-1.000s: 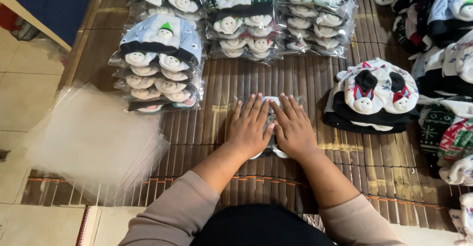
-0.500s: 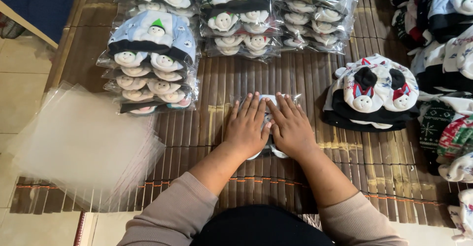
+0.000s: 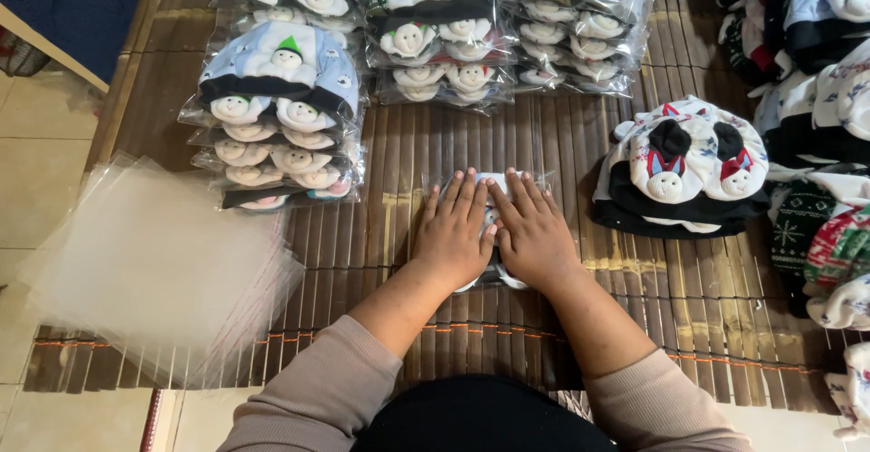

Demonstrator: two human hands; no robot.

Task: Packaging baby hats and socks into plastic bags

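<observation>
My left hand (image 3: 453, 235) and my right hand (image 3: 533, 233) lie flat, side by side, pressing down on a knitted hat in a clear plastic bag (image 3: 490, 200) on the brown slatted mat (image 3: 399, 235). The fingers of both hands are spread and point away from me. The hands cover most of the bagged hat; only its far edge and a bit near my wrists show.
A stack of empty clear bags (image 3: 149, 266) lies at the left. Three piles of bagged hats (image 3: 276, 117) (image 3: 435, 35) (image 3: 580, 22) stand at the back. A pile of unbagged hats (image 3: 684, 167) sits to the right, with more hats (image 3: 816, 99) at the right edge.
Both hands stay pressed flat on the bagged hat. Only the camera view has shifted slightly.
</observation>
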